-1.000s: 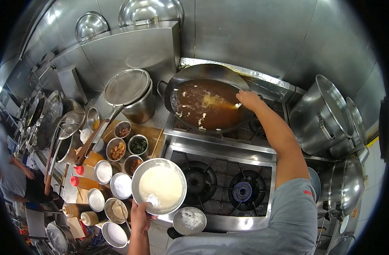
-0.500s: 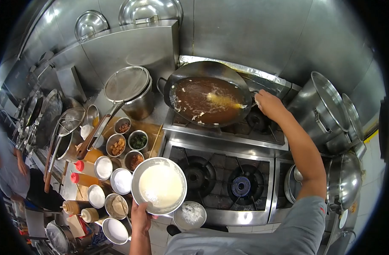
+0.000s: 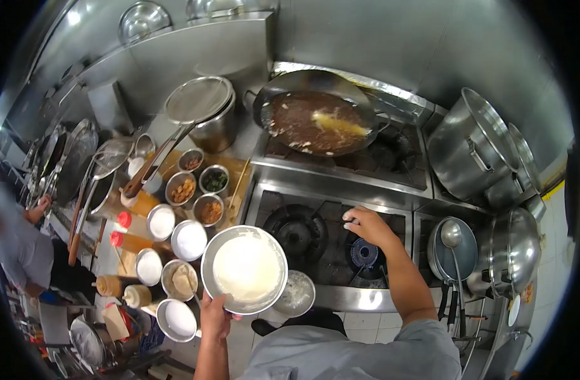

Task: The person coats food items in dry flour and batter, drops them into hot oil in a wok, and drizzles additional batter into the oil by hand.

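My left hand (image 3: 216, 315) grips the rim of a steel bowl of pale batter (image 3: 249, 266), held at the near side of the stove. My right hand (image 3: 368, 227) hovers over the front burners, fingers curled together and whitish residue on the tips; no object shows in it. Behind it, a large wok (image 3: 321, 78) of brown oil stands on the back burner. A long yellow battered piece (image 3: 339, 124) floats in the bubbling oil, with pale crumbs around it. A bowl with white powder (image 3: 296, 294) sits partly behind the batter bowl.
A blue-lit front burner (image 3: 364, 253) lies just below my right hand. Several small bowls of ingredients and powders (image 3: 189, 239) and squeeze bottles (image 3: 138, 296) crowd the left. A strainer (image 3: 198, 100) tops a pot. Tall pots (image 3: 470, 152) stand right; another person (image 3: 27, 247) is far left.
My right hand has left the wok's right edge and moved back toward me, over the front burners. The left hand still holds the batter bowl. The view has shifted slightly.
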The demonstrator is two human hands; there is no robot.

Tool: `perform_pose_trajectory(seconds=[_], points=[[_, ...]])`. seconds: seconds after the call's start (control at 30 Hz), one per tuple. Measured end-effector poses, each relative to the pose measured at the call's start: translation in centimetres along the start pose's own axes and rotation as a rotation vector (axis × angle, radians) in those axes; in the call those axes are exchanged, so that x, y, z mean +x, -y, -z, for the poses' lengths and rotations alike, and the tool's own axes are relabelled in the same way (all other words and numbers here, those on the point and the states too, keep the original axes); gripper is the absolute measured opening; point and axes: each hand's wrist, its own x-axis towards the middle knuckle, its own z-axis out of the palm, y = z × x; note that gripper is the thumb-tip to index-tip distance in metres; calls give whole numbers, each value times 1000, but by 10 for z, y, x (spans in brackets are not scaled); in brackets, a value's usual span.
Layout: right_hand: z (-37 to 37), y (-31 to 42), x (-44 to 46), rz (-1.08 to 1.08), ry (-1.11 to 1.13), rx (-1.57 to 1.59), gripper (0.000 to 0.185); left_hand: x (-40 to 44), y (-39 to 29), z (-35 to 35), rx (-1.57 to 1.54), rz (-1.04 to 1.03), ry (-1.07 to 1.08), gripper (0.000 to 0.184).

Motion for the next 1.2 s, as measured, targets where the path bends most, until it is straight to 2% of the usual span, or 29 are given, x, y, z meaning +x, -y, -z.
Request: perform_pose_trajectory(seconds=[0.13,0.27,0.43,0.63,0.73,0.77,0.83,0.97,1.03,1.07,1.17,1.2], points=[[-61,35,50,152,42,35,20,-24,13,28,-10,67,-31,45],[-138,74,127,298,62,-84,22,-49,19,44,-19,47,-104,49],[-251,78,220,560,-221,-320,23,-71,22,46,-54,15,-283,46],[-257,89,234,716,37,-558,27,-85,21,54,-86,-70,-339,46],[-259,79,237,931,-142,-516,23,-86,20,57,-95,-96,-378,46],[-259,78,237,913,-136,-473,20,-85,17,56,-99,-103,-387,46],[-227,103,214,873,-117,-390,18,-86,14,50,-109,-108,-406,47],[-133,145,147,751,-280,9,19,-80,11,57,-85,-71,-353,47],[-79,154,126,609,-334,225,15,-73,14,64,-68,-39,-320,47],[-47,156,117,599,-376,252,13,-71,13,62,-70,-35,-292,47],[51,154,103,293,-411,221,17,-64,6,51,-75,-33,-233,47],[80,145,105,332,-503,151,19,-60,6,48,-73,-35,-225,47]])
